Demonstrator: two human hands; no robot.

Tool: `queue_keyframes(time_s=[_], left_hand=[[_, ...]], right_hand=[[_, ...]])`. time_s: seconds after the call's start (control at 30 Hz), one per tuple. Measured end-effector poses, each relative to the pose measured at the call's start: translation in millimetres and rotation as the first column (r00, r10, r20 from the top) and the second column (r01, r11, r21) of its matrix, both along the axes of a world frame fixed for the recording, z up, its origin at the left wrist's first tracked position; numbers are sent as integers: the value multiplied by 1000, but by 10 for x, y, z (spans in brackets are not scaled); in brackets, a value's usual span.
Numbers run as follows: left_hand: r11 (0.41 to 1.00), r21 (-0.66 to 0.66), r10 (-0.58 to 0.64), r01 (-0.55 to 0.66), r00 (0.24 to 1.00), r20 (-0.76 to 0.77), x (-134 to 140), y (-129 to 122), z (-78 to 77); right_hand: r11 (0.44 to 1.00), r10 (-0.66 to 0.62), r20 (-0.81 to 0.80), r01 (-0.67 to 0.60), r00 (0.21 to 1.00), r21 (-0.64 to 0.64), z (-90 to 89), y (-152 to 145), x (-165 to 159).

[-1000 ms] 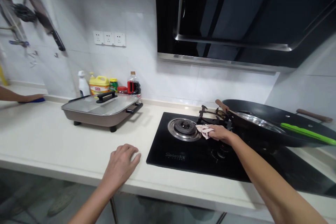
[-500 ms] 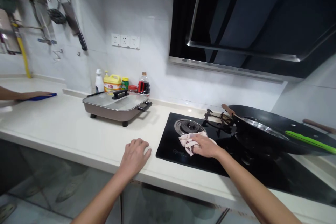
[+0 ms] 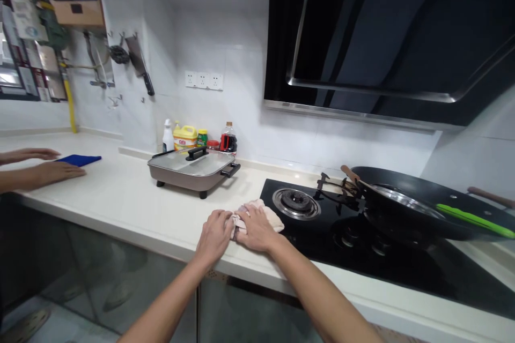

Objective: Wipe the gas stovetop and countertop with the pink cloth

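A pale pinkish cloth lies bunched at the left edge of the black gas hob, partly over the white counter. My right hand presses down on it, fingers closed over its folds. Right beside it, my left hand rests on the counter with its fingers curled at the cloth's left edge. The fingertips of both hands are partly hidden in the fabric. Just behind the cloth is the left burner, which has no pan support on it.
A lidded electric pan stands left on the counter, with a soy-sauce-like bottle and yellow jug behind. At right, a wok holds a green-handled tool. Another person's hands are by a blue cloth.
My right hand has drawn the cloth left, off the burner's front, to meet my left hand. The other person's second hand has come into view. The camera view has shifted slightly.
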State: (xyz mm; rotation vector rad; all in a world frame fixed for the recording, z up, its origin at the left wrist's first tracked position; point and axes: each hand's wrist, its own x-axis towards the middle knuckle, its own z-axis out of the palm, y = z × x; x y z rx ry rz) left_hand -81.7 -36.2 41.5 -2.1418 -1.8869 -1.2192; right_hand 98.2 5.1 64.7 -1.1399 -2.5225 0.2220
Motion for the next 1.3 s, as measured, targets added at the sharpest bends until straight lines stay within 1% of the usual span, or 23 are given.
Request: queue_keyframes(time_s=[0.03, 0.1, 0.17, 0.2, 0.27, 0.3, 0.33, 0.37, 0.4, 0.43, 0.47, 0.5, 0.57, 0.6, 0.67, 0.73, 0.8, 0.9, 0.97, 1.07, 1.17, 1.23, 1.3], left_hand=[[998, 52, 22, -23, 999, 36, -29, 7, -8], [990, 135, 35, -43, 998, 59, -64, 3, 13], [989, 150, -13, 11, 1000, 12, -43, -19, 93], [991, 126, -51, 54, 998, -26, -5, -29, 151], [993, 10, -115, 116, 989, -89, 126, -32, 279], [987, -87, -144, 135, 984, -108, 209, -21, 337], [968, -199, -177, 151, 977, -121, 298, -2, 386], [938, -306, -212, 164, 969, -131, 386, 22, 421], [904, -391, -242, 171, 960, -140, 468, 47, 444], [877, -448, -265, 173, 952, -153, 542, 69, 456], [863, -476, -280, 169, 944, -172, 604, 86, 461], [862, -481, -287, 162, 938, -197, 655, 96, 465], [872, -468, -289, 145, 923, -253, 730, 102, 475], [874, -467, -293, 137, 914, -280, 759, 103, 483], [877, -466, -291, 115, 899, -327, 812, 125, 491], [885, -459, -263, 82, 901, -346, 862, 201, 469], [890, -452, -242, 68, 910, -338, 902, 352, 416], [876, -468, -284, 112, 906, -314, 940, 709, 343], [857, -497, -317, 137, 900, -300, 966, 1003, 337], [852, -515, -285, 95, 909, -303, 1035, 1466, 378], [863, -502, -242, 49, 914, -326, 1151, 1913, 411], [866, -498, -233, 36, 912, -339, 1252, 2198, 412], [868, -497, -223, 21, 909, -351, 1364, 2468, 402]], right_hand=[[1000, 8, -20, -8, 1000, 7, 23, -29, 30], [999, 7, -81, -4, 997, 45, 71, -77, 203], [993, -14, -170, 34, 985, 116, 99, -108, 501], [986, -28, -218, 63, 976, 156, 100, -117, 683], [965, -60, -305, 133, 950, 224, 78, -118, 1076], [952, -81, -346, 176, 935, 251, 60, -110, 1269], [935, -106, -385, 224, 917, 274, 42, -96, 1446], [915, -133, -423, 275, 896, 294, 24, -78, 1599], [893, -156, -456, 323, 876, 313, 8, -57, 1718], [872, -172, -482, 361, 859, 331, -9, -34, 1798], [855, -177, -498, 384, 849, 350, -25, -14, 1837], [845, -170, -502, 388, 848, 369, -44, 1, 1834], [851, -117, -469, 332, 875, 407, -87, 0, 1728], [863, -76, -438, 279, 896, 420, -112, -20, 1643], [884, 28, -334, 132, 942, 448, -161, -104, 1461], [880, 122, -207, -10, 971, 474, -207, -221, 1319], [873, 167, -128, -86, 978, 479, -243, -328, 1245], [899, 157, -125, -89, 980, 430, -268, -407, 1230], [919, 154, -141, -89, 978, 383, -264, -403, 1241], [930, 178, -163, -112, 970, 350, -267, -359, 1246], [902, 186, -147, -109, 972, 418, -328, -308, 1232], [874, 187, -140, -99, 972, 475, -400, -270, 1220], [859, 199, -156, -96, 968, 503, -478, -224, 1216]])
